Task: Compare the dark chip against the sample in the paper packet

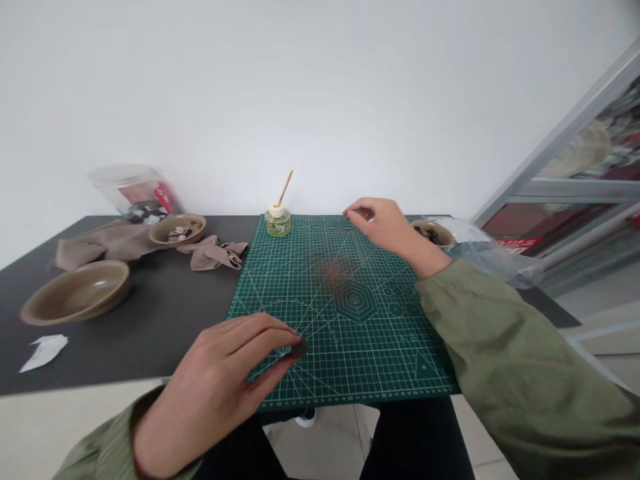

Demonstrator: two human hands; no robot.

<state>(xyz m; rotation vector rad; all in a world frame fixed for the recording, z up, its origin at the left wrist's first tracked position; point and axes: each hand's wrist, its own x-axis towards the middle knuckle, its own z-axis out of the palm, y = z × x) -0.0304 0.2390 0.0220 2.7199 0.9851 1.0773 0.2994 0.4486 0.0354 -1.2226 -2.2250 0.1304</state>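
My left hand [225, 373] is above the near left part of the green cutting mat [310, 307]. Its thumb and fingers pinch a small dark round piece [299, 348]. Toward the mat's far right part, my right hand [383, 223] is raised with its fingers closed together. Something small and dark brown shows between those fingers, too hidden to name. A glass bottle [278, 221] with a pale cap and a wooden stick stands at the mat's far left corner. Just right of my right forearm sits a bowl [445, 235] with dark pieces in it.
On the dark table [165, 333] at the left are a large brown bowl [80, 293], a smaller bowl [155, 233] with pieces, crumpled cloths [107, 244], a clear container [120, 190] and a white scrap [45, 351]. A plastic bag [493, 257] lies at the right.
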